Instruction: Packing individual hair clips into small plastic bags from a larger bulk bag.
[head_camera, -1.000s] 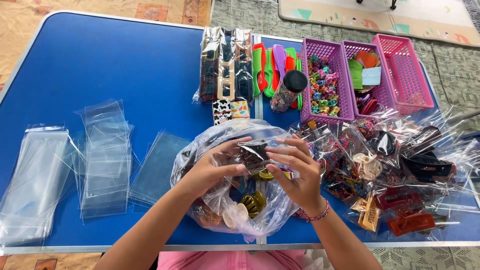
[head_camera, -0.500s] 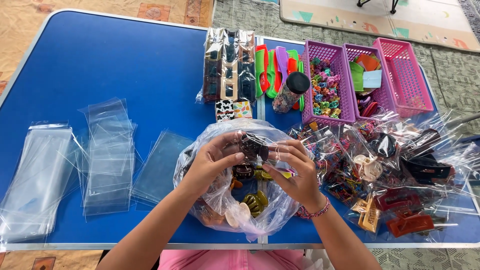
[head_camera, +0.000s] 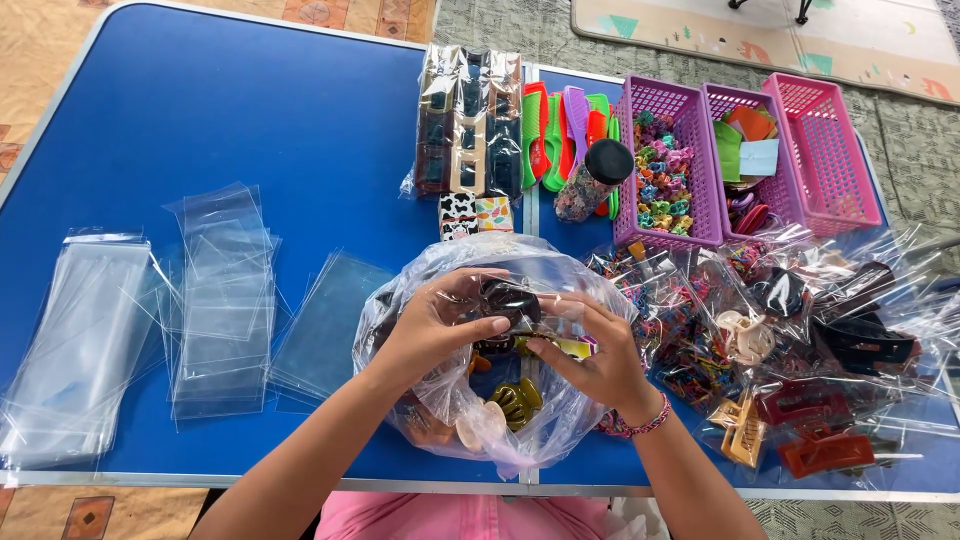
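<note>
The fingers (head_camera: 455, 325) of the left hand (head_camera: 425, 335) curl round a dark brown hair claw (head_camera: 508, 298), thumb and fingertips closed on it just above the mouth of a large clear plastic bag (head_camera: 400, 320). The right hand (head_camera: 595, 360) meets it from the other side, its fingers pinched together on a small clear sleeve with a yellow-green edge (head_camera: 570, 345), touching the claw. A second ago both hands sat lower and wider on the bag; since then they have drawn together and lifted the claw clear of the heap, so the claw now sits between the two hands rather than loose among the others. An olive claw (head_camera: 515, 400) and a cream claw (head_camera: 480, 425) lie deeper in the bag. The bag rests on the blue desk (head_camera: 250, 120), near its front edge. To the left lie stacks of empty clear sleeves (head_camera: 215, 300); to the right, a spread of already bagged claws (head_camera: 820, 340). Beyond stand purple and pink baskets (head_camera: 670, 160).
</note>
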